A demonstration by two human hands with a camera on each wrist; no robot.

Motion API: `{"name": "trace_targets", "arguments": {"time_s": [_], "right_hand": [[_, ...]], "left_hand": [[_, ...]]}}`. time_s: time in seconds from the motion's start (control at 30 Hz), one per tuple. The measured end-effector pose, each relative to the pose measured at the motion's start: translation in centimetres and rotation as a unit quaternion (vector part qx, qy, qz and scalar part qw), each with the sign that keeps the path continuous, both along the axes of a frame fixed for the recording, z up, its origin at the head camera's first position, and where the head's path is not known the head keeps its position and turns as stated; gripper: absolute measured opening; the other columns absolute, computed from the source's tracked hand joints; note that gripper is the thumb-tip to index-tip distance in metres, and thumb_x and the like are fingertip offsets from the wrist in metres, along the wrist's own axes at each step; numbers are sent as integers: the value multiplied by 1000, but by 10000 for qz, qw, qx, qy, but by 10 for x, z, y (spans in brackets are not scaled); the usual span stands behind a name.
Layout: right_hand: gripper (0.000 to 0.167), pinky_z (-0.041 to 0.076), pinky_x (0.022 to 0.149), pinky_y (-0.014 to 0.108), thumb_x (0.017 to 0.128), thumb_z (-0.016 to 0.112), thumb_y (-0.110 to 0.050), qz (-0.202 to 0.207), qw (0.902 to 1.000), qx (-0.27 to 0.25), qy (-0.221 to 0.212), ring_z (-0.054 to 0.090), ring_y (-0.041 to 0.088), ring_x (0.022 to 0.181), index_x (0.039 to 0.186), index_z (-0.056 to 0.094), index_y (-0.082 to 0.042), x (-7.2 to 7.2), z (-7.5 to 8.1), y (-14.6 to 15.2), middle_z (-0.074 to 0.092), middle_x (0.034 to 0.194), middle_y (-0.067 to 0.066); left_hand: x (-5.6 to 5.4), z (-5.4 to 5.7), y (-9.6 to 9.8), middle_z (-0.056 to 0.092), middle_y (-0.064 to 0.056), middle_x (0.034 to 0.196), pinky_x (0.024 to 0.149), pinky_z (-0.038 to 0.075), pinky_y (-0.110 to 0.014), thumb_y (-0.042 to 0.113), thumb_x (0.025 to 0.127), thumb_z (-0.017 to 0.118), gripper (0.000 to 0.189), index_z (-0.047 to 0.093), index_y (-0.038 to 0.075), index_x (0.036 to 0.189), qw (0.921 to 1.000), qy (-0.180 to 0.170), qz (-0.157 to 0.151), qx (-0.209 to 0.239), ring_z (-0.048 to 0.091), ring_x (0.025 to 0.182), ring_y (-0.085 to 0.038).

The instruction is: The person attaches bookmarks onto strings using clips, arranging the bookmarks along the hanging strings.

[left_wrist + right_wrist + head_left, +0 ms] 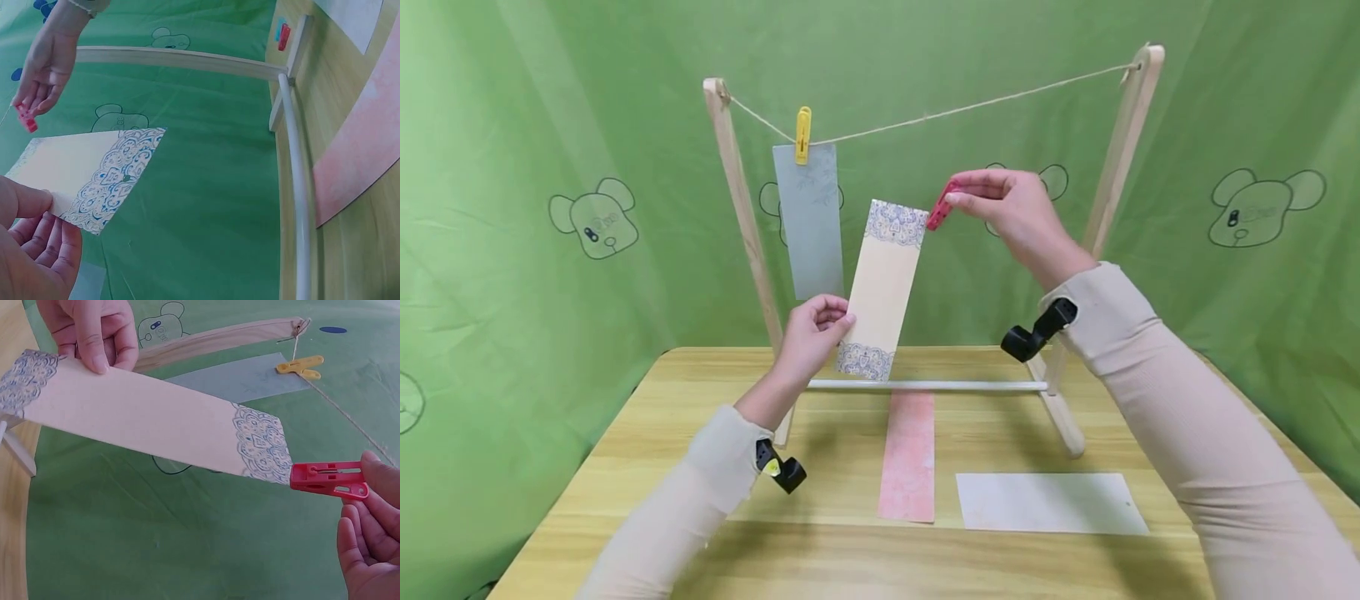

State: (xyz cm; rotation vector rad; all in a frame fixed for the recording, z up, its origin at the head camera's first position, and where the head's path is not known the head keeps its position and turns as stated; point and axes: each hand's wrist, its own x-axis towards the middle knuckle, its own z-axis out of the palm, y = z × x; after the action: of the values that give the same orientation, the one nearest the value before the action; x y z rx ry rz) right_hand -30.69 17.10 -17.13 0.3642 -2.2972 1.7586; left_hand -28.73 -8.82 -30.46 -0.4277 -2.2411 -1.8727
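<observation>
A cream paper card (pixel 883 283) with blue lace-like patterns at both ends is held up, tilted, below the string. My left hand (pixel 815 333) pinches its left edge between thumb and fingers. In my right hand (pixel 1011 208) a red clothespin (pixel 940 208) is pinched between thumb and fingers, its tip at the card's upper right corner. Whether it bites the card, I cannot tell. To the left, a grey-blue card (pixel 811 225) hangs from the string (pixel 955 111) under a yellow clothespin (pixel 803 136).
A wooden frame (pixel 1123 158) with a white lower bar (pixel 955 386) carries the string. On the table (pixel 647 467) lie a pink card (pixel 908 467) and a white card (pixel 1048 502). The left wrist view shows another red clothespin (pixel 284 37) and a blue one (pixel 279 27) on the table.
</observation>
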Motion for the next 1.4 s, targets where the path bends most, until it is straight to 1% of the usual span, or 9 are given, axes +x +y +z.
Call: {"name": "trace_targets", "arguments": {"time_s": [0.1,0.2,0.4,0.53,0.73,0.83,1.07,1.27,1.4], "right_hand": [[41,41,92,26,77,78,-25,-6,10000,-14,-26,61,9,93,113,67,-10,0,10,-6,71,92,-7],[41,40,99,30,76,79,-24,14,10000,-66,-51,61,10,94,112,67,-9,0,20,-12,70,92,-6],[38,40,99,31,78,77,-21,232,9994,7,266,60,12,95,112,66,-10,0,39,-24,69,94,-4],[38,40,100,29,78,77,-20,274,9990,-56,353,60,12,98,113,66,-10,-1,51,-34,69,97,-2],[39,41,98,24,81,73,-19,252,9984,-12,498,59,12,101,118,64,-9,-1,70,-46,68,107,1],[38,43,96,22,81,73,-17,258,9979,-88,579,60,12,99,117,64,-7,-2,79,-52,68,105,1],[34,45,92,22,82,72,-16,208,9969,186,732,60,12,94,113,64,-5,-5,91,-63,67,97,0],[29,46,87,19,81,74,-13,163,9971,56,747,60,11,91,108,66,-5,-6,103,-71,67,94,-1],[24,46,85,18,80,74,-10,110,9975,-97,689,59,10,88,103,66,-6,-7,110,-74,66,91,-1]], "left_hand": [[-1,3,2,63,-12,93,73,49,-18,2,88,62,17,60,-5,103,9999,65,-21,113,56,80,-12],[-1,6,3,62,-11,94,74,49,-18,2,88,62,17,59,-5,103,9999,73,8,155,56,81,-12],[-4,11,6,61,-9,94,80,50,-21,5,89,62,18,59,-4,104,9996,43,68,264,56,83,-13],[-7,15,9,61,-8,94,79,50,-20,5,89,62,18,59,-4,105,9992,140,86,368,56,83,-12],[-10,22,13,60,-7,92,75,49,-18,4,89,61,18,58,-5,105,9980,276,166,549,55,80,-11],[-11,24,15,60,-6,92,74,49,-17,4,89,61,19,58,-5,106,9975,276,185,626,55,80,-11],[-16,27,19,61,-6,91,70,49,-16,1,89,61,19,58,-6,106,9958,216,252,856,55,78,-9],[-19,29,20,63,-9,93,72,50,-17,0,88,62,20,60,-6,106,9937,308,472,964,56,79,-10],[-21,33,22,63,-8,92,71,50,-17,1,87,62,19,60,-5,106,9926,329,468,1075,57,79,-10]]}}
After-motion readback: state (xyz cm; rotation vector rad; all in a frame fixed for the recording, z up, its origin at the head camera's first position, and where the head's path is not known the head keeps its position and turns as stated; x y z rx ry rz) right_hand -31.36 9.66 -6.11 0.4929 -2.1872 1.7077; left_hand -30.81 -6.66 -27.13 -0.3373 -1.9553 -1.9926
